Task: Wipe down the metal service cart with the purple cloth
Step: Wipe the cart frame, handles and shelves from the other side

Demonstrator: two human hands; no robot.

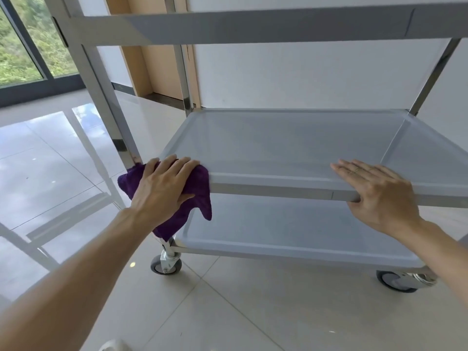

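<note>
The purple cloth [195, 188] is lying bunched over the front left corner of the middle shelf [291, 145] of the metal service cart [253, 29], part of it draping down over the shelf's front rim toward the bottom shelf [291, 229]. The left hand [162, 188] is pressing flat on top of the cloth, its fingers laid straight and close together and pointing toward the shelf's back, the thumb spread out to the right over the cloth. The right hand [374, 191] is resting well apart from it on the same front rim, toward the right, its fingers straight and nearly together on the shelf's surface while the thumb is hooking under the rim's edge; a thin ring is showing on one finger. Just beside the cloth, the cart's front left post [101, 79] is rising to the top shelf, which is crossing the upper part of the view and being cut off by the frame. Below, two caster wheels [166, 266] are standing on the glossy tiled floor [228, 312]. Behind the cart a white wall [304, 77] and a wooden panel [157, 59] are showing, and a window [22, 46] with greenery is sitting at far left. The cart's right side is running out of frame, and a pale blurred shape at the bottom edge is too unclear to identify.
</note>
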